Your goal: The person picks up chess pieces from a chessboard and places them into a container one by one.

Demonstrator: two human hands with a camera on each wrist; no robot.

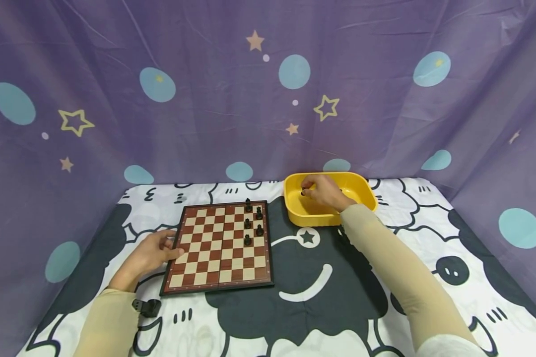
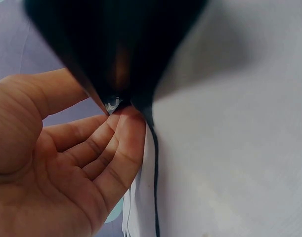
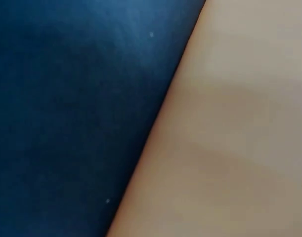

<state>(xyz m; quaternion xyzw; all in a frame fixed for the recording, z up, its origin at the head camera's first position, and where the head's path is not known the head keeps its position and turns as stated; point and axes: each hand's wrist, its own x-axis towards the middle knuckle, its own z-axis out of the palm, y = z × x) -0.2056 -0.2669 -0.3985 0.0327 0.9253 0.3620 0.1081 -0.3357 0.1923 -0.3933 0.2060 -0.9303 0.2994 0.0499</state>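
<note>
A brown-and-cream chessboard lies on the cloth, with several black chess pieces standing on its right half. At the board's left edge, my left hand grips the rim. The left wrist view shows the thumb and fingers on either side of the dark board edge. Over a yellow plastic basin, my right hand pinches a small black chess piece, mostly hidden by the fingers. The right wrist view holds only a blurred dark blue area and a beige one, with no fingers showing.
A black-and-white cartoon cloth covers the table. Behind it hangs a purple curtain with stars and blue ovals. A small dark part of another thing shows inside the basin beside the right hand. A black wrist device sits at the left sleeve.
</note>
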